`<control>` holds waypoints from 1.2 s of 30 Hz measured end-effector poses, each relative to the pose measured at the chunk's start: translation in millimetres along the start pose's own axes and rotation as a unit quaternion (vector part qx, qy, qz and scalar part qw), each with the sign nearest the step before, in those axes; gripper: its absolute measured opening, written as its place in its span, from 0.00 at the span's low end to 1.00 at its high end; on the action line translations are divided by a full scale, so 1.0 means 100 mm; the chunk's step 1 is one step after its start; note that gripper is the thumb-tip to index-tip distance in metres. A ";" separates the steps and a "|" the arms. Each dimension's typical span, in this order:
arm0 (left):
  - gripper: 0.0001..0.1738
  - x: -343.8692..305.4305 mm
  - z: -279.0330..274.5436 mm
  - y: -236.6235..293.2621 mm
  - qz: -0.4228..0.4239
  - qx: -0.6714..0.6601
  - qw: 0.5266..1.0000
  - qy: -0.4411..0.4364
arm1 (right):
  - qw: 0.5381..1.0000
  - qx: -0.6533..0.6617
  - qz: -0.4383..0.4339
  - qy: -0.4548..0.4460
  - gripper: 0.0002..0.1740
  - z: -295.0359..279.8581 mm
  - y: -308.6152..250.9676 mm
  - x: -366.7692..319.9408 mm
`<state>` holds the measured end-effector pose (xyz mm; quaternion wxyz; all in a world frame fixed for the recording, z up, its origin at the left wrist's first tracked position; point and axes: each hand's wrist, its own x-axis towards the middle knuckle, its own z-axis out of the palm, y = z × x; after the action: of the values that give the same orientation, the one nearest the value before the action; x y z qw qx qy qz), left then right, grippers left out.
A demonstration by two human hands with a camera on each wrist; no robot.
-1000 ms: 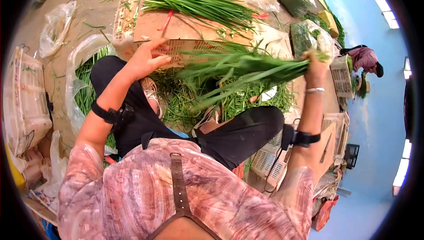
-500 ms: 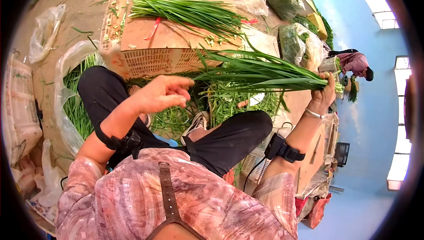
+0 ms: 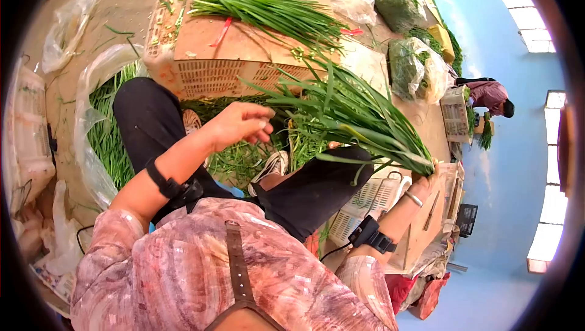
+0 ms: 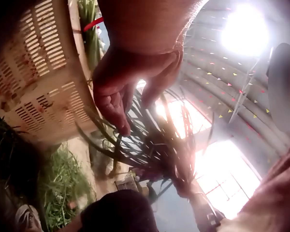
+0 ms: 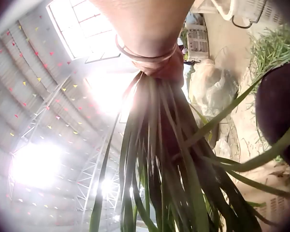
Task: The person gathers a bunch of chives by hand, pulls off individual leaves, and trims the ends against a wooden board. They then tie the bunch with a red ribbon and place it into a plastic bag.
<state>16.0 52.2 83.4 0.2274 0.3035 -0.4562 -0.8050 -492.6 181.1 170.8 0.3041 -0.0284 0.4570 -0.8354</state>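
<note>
My right hand (image 3: 424,180) grips a bunch of garlic chives (image 3: 365,112) by its stem ends. The long flat leaves fan out up and to the left, over the right knee. In the right wrist view the leaves (image 5: 159,159) spread away from the fist. Close to the leaf tips, my left hand (image 3: 241,125) hovers with loosely bent fingers and holds nothing. The left wrist view shows its fingers (image 4: 113,111) in front of the leaves. Beyond the hands, a pile of chives (image 3: 268,17) lies on a board (image 3: 207,48), with red ties (image 3: 224,29) under it.
A slotted plastic crate (image 3: 213,78) supports the board. Loose greens (image 3: 234,163) cover the floor between the feet. At left stands an open plastic bag (image 3: 91,102) of chives. Filled bags (image 3: 405,69) and another person (image 3: 489,95) are at the right, by a blue wall (image 3: 487,179).
The right hand has swung the bunch from level toward the right, then lowered it closer to the body, leaves now slanting upward. My left hand has moved from the board's edge toward the leaf tips.
</note>
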 end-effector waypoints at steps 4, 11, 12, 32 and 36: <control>0.29 0.16 0.05 -0.16 -0.037 -0.052 0.998 0.004 | 0.998 0.042 0.041 0.026 0.10 -0.47 0.17 -0.01; 0.15 0.68 0.19 -0.45 -0.061 -0.385 0.920 0.033 | 0.993 0.029 0.109 -0.046 0.07 -0.78 0.49 -0.44; 0.15 0.72 0.16 -0.49 -0.062 -0.385 0.920 0.036 | 0.996 -0.024 0.089 -0.009 0.07 -0.85 0.53 -0.40; 0.18 0.09 -0.13 0.07 0.036 0.237 0.971 -0.012 | 0.995 -0.011 0.093 0.044 0.11 -0.98 0.68 -0.37; 0.17 0.04 -0.09 0.15 0.031 -0.097 0.993 -0.059 | 0.960 0.120 0.215 -0.131 0.08 -1.00 0.64 -0.35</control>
<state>20.6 36.8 91.5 0.2533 0.2180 -0.3974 -0.8546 -465.9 248.7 71.2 0.5349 -0.0017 0.3045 -0.7881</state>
